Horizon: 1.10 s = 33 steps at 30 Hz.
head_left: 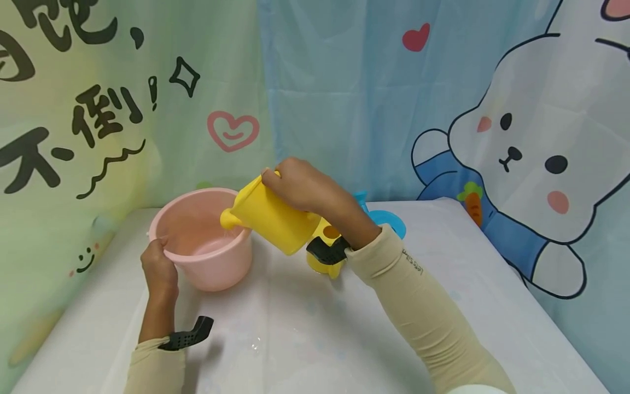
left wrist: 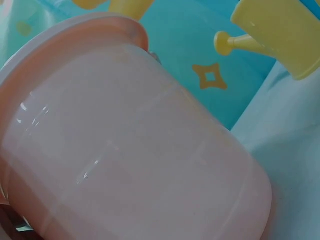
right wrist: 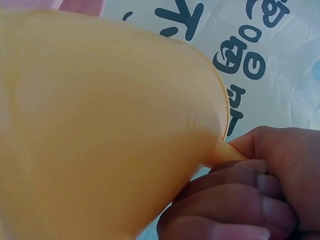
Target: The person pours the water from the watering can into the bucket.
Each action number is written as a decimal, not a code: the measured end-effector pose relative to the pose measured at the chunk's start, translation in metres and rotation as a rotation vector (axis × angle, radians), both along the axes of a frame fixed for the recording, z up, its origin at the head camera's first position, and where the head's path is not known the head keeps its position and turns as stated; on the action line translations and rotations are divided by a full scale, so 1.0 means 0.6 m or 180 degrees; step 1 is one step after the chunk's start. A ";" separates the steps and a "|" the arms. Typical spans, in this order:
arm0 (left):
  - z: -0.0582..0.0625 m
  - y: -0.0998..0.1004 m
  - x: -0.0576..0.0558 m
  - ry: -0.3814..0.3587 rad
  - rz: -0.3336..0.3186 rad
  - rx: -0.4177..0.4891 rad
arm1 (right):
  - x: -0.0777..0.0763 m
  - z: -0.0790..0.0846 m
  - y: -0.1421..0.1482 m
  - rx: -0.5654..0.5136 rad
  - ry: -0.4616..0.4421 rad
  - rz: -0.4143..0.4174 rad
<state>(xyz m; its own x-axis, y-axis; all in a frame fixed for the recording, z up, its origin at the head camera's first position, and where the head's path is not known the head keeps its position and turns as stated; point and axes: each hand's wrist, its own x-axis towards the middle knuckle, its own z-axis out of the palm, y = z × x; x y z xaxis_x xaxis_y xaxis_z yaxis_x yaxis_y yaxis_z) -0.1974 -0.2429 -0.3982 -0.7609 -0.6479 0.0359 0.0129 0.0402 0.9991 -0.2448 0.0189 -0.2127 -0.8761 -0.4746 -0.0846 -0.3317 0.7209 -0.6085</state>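
A pink plastic bucket point(head_left: 216, 268) stands on the table, tilted slightly toward the person. At its left rim my left hand point(head_left: 159, 268) grips the edge with the thumb over the top. My right hand point(head_left: 302, 186) holds a yellow watering can point(head_left: 275, 219) by its handle, tipped so that the spout points down over the bucket's right rim. A thin trickle of water seems to fall from the spout into the bucket. In the right wrist view the fingers point(right wrist: 225, 200) curl round the can's handle. The bucket wall point(left wrist: 130, 140) fills most of the left wrist view.
Behind the right forearm stands a yellow toy point(head_left: 325, 268) with orange spots, partly hidden. A blue plastic item point(head_left: 389, 219) lies behind it. Water drops point(head_left: 256, 343) dot the white table cover point(head_left: 305, 339). A printed curtain point(head_left: 320, 98) hangs at the back.
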 end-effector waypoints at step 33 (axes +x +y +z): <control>-0.001 -0.001 0.002 0.0043 0.0038 0.0022 | 0.007 -0.005 -0.010 0.0005 0.0077 0.0000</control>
<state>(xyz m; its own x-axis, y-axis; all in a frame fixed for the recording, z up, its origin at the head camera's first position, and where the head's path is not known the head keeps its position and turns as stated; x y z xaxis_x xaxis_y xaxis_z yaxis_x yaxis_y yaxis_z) -0.1960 -0.2433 -0.3986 -0.7526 -0.6572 0.0418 0.0261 0.0337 0.9991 -0.2405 0.0129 -0.2154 -0.8779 -0.4745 -0.0641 -0.3464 0.7218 -0.5992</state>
